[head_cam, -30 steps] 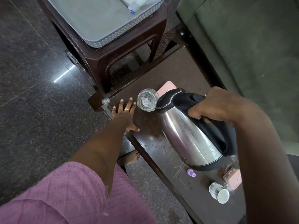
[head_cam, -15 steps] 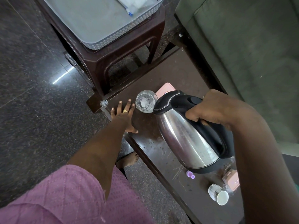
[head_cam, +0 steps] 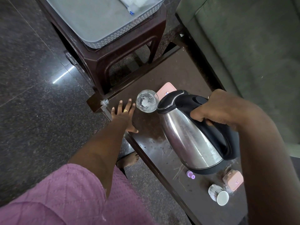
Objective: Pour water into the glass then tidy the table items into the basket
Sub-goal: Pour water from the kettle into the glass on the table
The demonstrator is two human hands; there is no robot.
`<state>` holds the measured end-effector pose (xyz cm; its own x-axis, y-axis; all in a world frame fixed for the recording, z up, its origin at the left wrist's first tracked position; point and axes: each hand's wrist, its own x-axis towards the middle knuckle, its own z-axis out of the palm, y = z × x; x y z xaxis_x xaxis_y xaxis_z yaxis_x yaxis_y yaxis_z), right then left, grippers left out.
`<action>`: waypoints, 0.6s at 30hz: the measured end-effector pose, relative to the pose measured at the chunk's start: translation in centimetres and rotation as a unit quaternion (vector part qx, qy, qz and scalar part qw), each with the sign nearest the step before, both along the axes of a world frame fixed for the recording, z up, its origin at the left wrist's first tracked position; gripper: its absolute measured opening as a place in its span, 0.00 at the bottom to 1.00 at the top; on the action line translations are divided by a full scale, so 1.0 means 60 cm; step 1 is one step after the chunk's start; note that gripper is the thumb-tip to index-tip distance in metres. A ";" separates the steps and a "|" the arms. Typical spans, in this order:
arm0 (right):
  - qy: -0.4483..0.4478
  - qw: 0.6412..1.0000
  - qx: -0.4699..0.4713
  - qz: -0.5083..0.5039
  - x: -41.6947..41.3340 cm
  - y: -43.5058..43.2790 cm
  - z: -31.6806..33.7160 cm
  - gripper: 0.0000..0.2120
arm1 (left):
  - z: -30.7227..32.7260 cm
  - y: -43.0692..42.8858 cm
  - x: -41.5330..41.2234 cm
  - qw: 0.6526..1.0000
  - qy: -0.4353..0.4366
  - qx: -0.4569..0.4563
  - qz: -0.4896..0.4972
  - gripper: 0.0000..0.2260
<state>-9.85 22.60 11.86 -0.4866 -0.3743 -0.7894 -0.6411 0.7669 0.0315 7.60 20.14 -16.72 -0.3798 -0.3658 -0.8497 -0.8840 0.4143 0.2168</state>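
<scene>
The right hand (head_cam: 222,109) has its fingers curled tight around the black handle of the steel kettle (head_cam: 191,137), which hangs tilted above the dark table (head_cam: 178,70). The kettle's long axis slants from its base, close to the person, up to the lid and spout at the far left. The glass (head_cam: 147,101) stands upright on the table, ahead and to the left of that grip, its rim just beside the spout. No stream of water shows, and how much is in the glass is hard to tell. The left hand (head_cam: 125,117) lies flat with fingers spread on the table edge, just left of the glass and nearer to it than the right. Pouring likely needs the spout carried slightly left over the rim. The basket (head_cam: 123,30) sits on a stool (head_cam: 129,52) beyond the table
</scene>
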 end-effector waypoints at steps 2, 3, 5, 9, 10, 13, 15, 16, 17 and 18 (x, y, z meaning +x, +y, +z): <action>-0.003 1.000 0.003 0.000 -0.001 0.000 0.001 0.12 | 0.000 0.001 0.000 1.000 0.001 0.000 0.001 0.55; -0.004 1.000 0.004 -0.001 -0.002 0.000 0.001 0.12 | 0.000 0.001 0.000 1.000 0.001 -0.001 0.002 0.55; -0.008 1.000 0.003 -0.003 -0.003 0.001 0.001 0.12 | -0.001 0.002 0.000 1.000 0.003 -0.002 0.003 0.55; -0.013 1.000 -0.001 -0.008 -0.006 0.001 0.002 0.11 | -0.001 0.002 0.000 1.000 0.005 -0.004 0.003 0.55; -0.013 1.000 -0.002 -0.010 -0.005 0.000 0.002 0.10 | -0.001 0.002 0.000 1.000 0.004 -0.004 0.003 0.55; -0.010 1.000 0.000 -0.010 -0.005 -0.001 0.002 0.10 | -0.001 0.002 0.000 1.000 0.004 -0.005 0.005 0.55; -0.006 1.000 0.000 -0.006 -0.005 0.000 0.002 0.11 | -0.002 0.003 0.000 1.000 0.006 -0.006 0.004 0.55; -0.005 1.000 0.000 -0.004 -0.005 0.000 0.002 0.11 | -0.002 0.003 0.000 1.000 0.007 -0.008 0.004 0.55; -0.006 1.000 0.000 -0.004 -0.005 0.000 0.002 0.11 | -0.002 0.003 0.000 1.000 0.007 -0.009 0.004 0.55; -0.006 1.000 -0.001 -0.004 -0.005 0.000 0.002 0.11 | -0.002 0.004 0.000 1.000 0.007 -0.010 0.005 0.55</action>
